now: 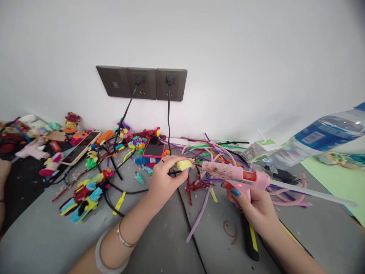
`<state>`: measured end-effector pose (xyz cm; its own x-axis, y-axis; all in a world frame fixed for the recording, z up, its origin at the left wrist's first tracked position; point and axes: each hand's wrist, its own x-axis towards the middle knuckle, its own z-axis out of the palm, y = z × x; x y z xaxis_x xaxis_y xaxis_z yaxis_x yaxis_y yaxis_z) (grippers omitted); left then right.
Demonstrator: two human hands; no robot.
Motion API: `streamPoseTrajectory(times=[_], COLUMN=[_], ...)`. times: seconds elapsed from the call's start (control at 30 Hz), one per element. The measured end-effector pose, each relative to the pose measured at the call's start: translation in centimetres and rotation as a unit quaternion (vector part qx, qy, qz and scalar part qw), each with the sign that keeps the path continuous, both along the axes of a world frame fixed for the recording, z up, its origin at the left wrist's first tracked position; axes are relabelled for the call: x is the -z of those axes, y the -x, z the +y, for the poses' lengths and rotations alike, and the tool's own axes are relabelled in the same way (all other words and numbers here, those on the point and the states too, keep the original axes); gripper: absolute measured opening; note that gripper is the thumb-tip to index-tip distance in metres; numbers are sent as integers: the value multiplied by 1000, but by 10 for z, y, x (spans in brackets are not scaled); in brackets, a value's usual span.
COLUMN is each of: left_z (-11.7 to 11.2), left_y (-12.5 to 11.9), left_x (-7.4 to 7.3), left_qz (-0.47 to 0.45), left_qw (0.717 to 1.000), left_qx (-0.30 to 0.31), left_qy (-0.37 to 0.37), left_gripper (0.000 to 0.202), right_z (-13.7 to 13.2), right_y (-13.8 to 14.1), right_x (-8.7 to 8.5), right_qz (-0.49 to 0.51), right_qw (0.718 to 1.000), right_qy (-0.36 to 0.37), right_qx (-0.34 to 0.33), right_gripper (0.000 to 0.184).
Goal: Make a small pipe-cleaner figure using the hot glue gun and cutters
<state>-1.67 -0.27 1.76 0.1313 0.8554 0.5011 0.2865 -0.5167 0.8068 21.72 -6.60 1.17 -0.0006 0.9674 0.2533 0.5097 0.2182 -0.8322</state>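
Note:
My left hand (168, 176) pinches a small pale yellow piece (184, 164), perhaps of pipe cleaner, between thumb and fingertips. In my right hand (253, 207) is a pink hot glue gun (236, 176), its grip wrapped by my fingers. The gun lies level and its nozzle points left, right up at the yellow piece; whether the two touch I cannot tell. A small orange light glows on the gun's side. Out of its back sticks a long clear glue stick (316, 193). Smears and colored bits cover the gun's front end.
Pipe-cleaner figures (85, 198) and a red-cased phone (154, 146) lie at left, among black cables (186, 213). Behind the gun are loose pipe cleaners (203, 213) and a drink carton (259, 149). A water bottle (319, 135) leans at right. Yellow-black handles (251, 239) lie beneath my right hand. Another person's hand (4, 171) shows far left.

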Motion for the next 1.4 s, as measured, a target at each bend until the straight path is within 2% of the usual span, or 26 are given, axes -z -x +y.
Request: streamPoseTrajectory(times=[0.13, 0.4, 0.6, 0.87, 1.4], left_z=[0, 1, 1, -1, -1], left_y=[0, 0, 0, 0, 1], left_x=[1, 3, 2, -1, -4], left_qz=[6, 19, 18, 3, 2], left_qw=[1000, 999, 999, 999, 999], left_qx=[-7, -12, -18, -11, -15], left_qy=[-23, -44, -47, -38, -39], left_gripper=[23, 23, 22, 21, 23], right_z=[-2, -3, -4, -4, -5], right_y=[-1, -1, -1, 4, 3], right_x=[2, 1, 0, -4, -4], right_qz=[-12, -40, -42, -43, -42], right_qw=[1000, 999, 999, 998, 999], right_qy=[-2, -5, 4, -35, -8], right_qx=[17, 11, 7, 4, -9], right_gripper=[53, 54, 53, 53, 51])
